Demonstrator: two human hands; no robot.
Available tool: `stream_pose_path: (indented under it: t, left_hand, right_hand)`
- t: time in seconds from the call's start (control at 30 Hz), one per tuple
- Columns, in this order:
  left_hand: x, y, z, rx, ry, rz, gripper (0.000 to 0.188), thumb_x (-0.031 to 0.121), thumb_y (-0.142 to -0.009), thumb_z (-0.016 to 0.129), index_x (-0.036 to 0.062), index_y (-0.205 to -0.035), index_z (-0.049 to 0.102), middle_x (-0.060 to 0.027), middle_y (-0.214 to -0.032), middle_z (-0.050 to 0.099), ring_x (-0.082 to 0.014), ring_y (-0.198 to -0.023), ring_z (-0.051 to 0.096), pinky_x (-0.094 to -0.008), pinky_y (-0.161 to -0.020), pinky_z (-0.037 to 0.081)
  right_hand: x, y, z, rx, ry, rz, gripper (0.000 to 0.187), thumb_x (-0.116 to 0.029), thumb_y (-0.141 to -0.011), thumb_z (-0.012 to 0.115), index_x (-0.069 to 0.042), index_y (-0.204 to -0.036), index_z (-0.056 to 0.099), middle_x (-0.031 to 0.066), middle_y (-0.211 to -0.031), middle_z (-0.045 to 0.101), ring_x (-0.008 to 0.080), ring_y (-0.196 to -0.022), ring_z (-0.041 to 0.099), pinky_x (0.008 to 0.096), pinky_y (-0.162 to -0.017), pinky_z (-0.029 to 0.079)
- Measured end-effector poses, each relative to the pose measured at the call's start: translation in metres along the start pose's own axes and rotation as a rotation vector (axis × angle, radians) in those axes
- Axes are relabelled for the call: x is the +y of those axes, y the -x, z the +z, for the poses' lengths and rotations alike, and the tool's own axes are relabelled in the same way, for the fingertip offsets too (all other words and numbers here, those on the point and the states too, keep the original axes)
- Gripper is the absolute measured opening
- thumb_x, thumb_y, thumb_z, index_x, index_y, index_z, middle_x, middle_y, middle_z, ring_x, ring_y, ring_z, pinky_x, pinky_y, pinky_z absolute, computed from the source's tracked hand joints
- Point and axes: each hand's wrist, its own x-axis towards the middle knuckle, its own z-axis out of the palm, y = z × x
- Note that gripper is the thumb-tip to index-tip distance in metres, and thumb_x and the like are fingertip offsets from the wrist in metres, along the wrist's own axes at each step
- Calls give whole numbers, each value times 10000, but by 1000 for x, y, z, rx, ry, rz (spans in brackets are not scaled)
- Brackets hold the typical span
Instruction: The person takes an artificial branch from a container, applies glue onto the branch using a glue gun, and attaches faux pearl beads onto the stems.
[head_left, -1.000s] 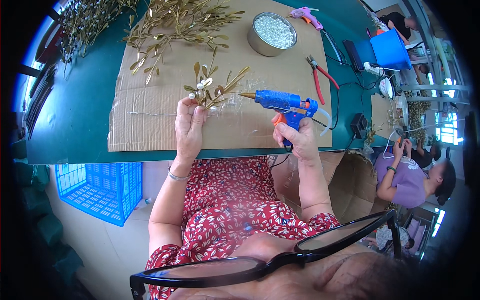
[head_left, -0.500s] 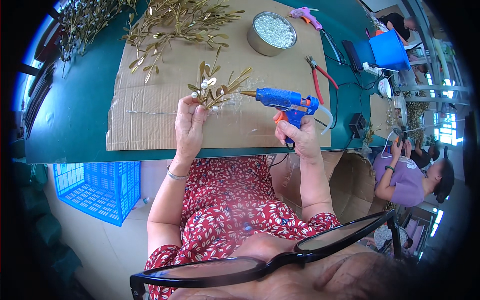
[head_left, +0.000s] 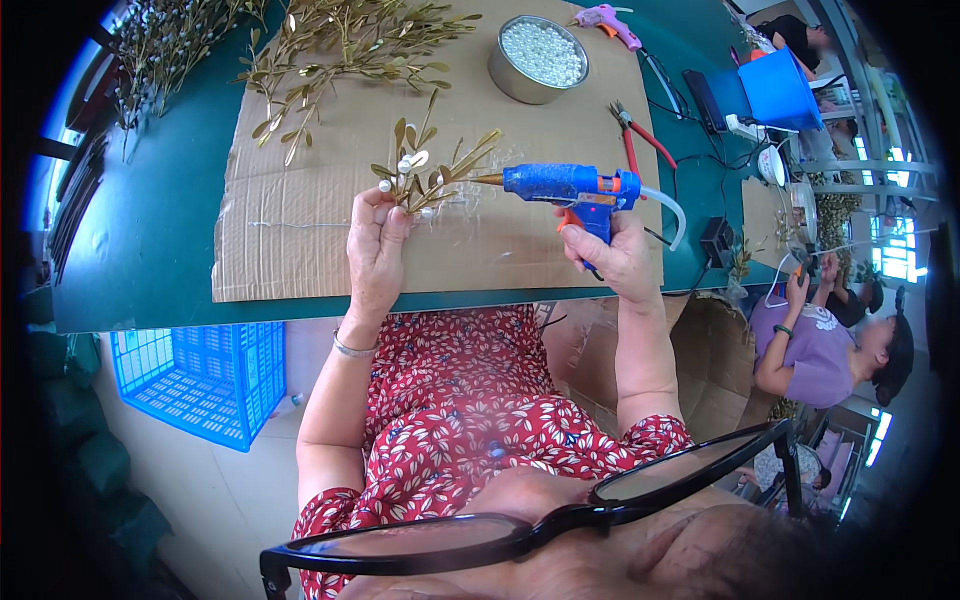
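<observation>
My left hand [head_left: 378, 245] pinches the lower part of a gold artificial leaf sprig [head_left: 436, 181], held upright over the cardboard. A few white pearl beads [head_left: 404, 165] sit among its leaves. In my right hand [head_left: 618, 252] is a blue hot glue gun [head_left: 555, 184], my fingers wrapped round its handle near the orange trigger. Its brass nozzle points left, with the tip at the sprig's right side; whether it touches a leaf I cannot tell. A clear glue stick [head_left: 668, 212] curves out of its back end.
Cardboard [head_left: 300, 240] covers part of the green table [head_left: 160, 230]. A metal bowl of white beads [head_left: 540, 62], more gold sprigs [head_left: 350, 50], red-handled pliers [head_left: 632, 145] and a pink glue gun [head_left: 608, 22] lie beyond my hands. A blue crate [head_left: 200, 385] stands below left; a co-worker [head_left: 815, 345] sits at right.
My right hand and the glue gun have shifted slightly right and turned more level, the glue stick swinging outward. The left hand still holds the sprig in nearly the same spot.
</observation>
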Motion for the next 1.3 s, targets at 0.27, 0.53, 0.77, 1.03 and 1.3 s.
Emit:
stream_pose_path:
  t: [0.27,0.53,0.77,1.03,1.3]
  left_hand:
    - [1,-1,-1,9,29,-6,212,89,-962,456,-23,-1139,429,10,-806,520,-49,-720,417,-179,-671,370]
    - [0,-1,-1,72,154,-33,182,121,-969,438,8,-1111,439,28,-740,450,-23,-577,288,-174,-507,235]
    - [-2,-4,0,97,219,-83,179,129,-970,439,13,-1105,444,35,-714,418,-34,-575,288,-183,-508,241]
    - [0,-6,-3,54,343,-51,145,96,-965,435,26,-1092,446,12,-808,422,-53,-633,313,-190,-527,252]
    - [3,7,-1,92,316,-84,172,103,-970,427,26,-1123,444,23,-792,411,-46,-629,312,-192,-525,251]
  right_hand:
    - [2,2,0,112,33,-182,392,-125,-821,668,0,-1167,530,28,-960,560,92,-811,551,209,-704,445]
    - [10,-2,-14,225,41,-279,362,-76,-815,678,22,-1140,553,18,-991,568,108,-928,558,227,-808,434]
    - [47,-32,-12,338,88,-76,309,-135,-805,690,20,-1038,560,33,-901,619,72,-761,553,209,-650,445]
    - [47,-44,-14,309,451,28,294,-204,-794,687,23,-964,612,59,-807,626,107,-726,565,251,-652,452]
    - [14,-79,-32,399,728,-298,236,-185,-808,638,20,-922,606,128,-769,640,217,-704,624,317,-655,475]
